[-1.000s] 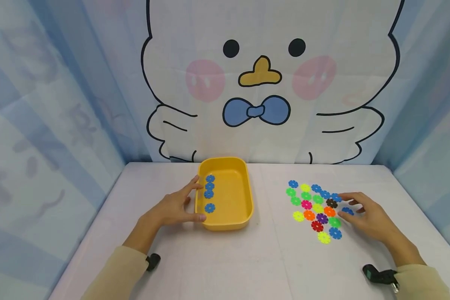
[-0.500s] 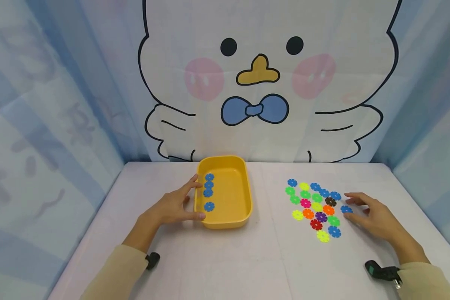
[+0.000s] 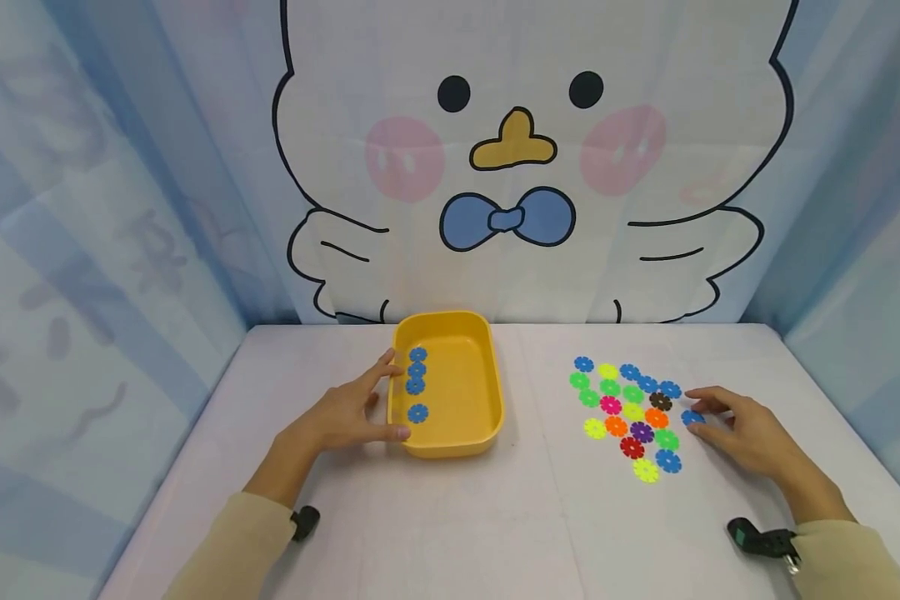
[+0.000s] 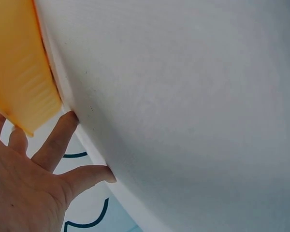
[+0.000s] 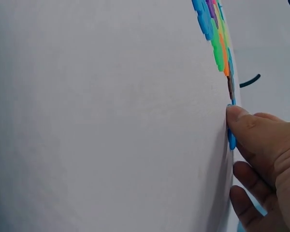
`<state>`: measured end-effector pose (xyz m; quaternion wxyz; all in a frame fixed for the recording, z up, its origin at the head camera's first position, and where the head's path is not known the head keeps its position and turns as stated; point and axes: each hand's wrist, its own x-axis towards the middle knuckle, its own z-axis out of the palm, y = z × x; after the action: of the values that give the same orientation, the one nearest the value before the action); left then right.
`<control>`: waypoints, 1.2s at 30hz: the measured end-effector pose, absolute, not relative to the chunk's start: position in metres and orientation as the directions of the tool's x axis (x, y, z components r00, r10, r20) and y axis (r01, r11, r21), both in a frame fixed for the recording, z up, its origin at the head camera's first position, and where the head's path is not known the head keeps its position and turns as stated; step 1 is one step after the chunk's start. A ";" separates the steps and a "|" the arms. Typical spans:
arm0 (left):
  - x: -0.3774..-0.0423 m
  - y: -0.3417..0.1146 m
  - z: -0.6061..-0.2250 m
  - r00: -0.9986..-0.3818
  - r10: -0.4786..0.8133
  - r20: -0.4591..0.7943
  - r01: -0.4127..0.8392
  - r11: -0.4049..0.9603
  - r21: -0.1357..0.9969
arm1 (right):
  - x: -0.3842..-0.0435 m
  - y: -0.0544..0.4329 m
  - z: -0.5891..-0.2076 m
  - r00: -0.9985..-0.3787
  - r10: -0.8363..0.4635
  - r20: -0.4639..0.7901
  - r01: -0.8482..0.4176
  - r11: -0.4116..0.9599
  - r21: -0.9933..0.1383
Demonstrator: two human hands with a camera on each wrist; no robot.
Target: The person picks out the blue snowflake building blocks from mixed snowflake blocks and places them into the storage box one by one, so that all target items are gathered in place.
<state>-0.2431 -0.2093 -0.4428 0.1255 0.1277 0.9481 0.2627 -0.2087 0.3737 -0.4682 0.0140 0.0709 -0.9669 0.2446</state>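
A yellow tray (image 3: pixel 474 442) holds several blue flower-shaped discs (image 3: pixel 417 413) along its left side. My left hand (image 3: pixel 345 417) rests at its left side, fingers spread, with the index fingertip and the thumb tip at the rim; the left wrist view shows the same hand (image 4: pixel 29 188) beside the tray wall (image 4: pixel 24 72). At the right, my right hand (image 3: pixel 750 433) pinches a single blue flower-shaped disc (image 3: pixel 692 417) lying on the table. In the right wrist view the thumb covers part of that blue disc (image 5: pixel 232 139).
Left of my right hand lies a spread of flower-shaped discs, among them a purple disc (image 3: pixel 642 432), a brown disc (image 3: pixel 660 402) and a red disc (image 3: pixel 632 448). A white cloth covers the table (image 3: pixel 495 525). A printed curtain (image 3: pixel 525 275) hangs behind it.
My right hand's index finger has drawn back from the blue disc at the spread's edge, and its fingers have come round the outer blue disc. My left hand keeps its place at the tray.
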 end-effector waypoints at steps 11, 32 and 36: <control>-0.243 -0.208 -0.442 -0.937 0.309 -0.161 0.184 0.831 0.525 | -0.206 0.374 -0.469 -0.983 -0.144 0.113 -0.179 0.881 -0.437; -0.241 -0.208 -0.442 -0.935 0.316 -0.158 0.186 0.820 0.541 | -0.205 0.372 -0.465 -0.976 -0.193 0.099 -0.217 0.886 -0.410; -0.242 -0.208 -0.443 -0.939 0.302 -0.164 0.173 0.828 0.534 | -0.203 0.376 -0.463 -0.976 -0.203 0.074 -0.215 0.879 -0.425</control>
<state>-0.2421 -0.2079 -0.4431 0.1215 0.1253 0.9482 0.2654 -0.2034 0.3759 -0.4630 0.0134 0.1079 -0.9692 0.2209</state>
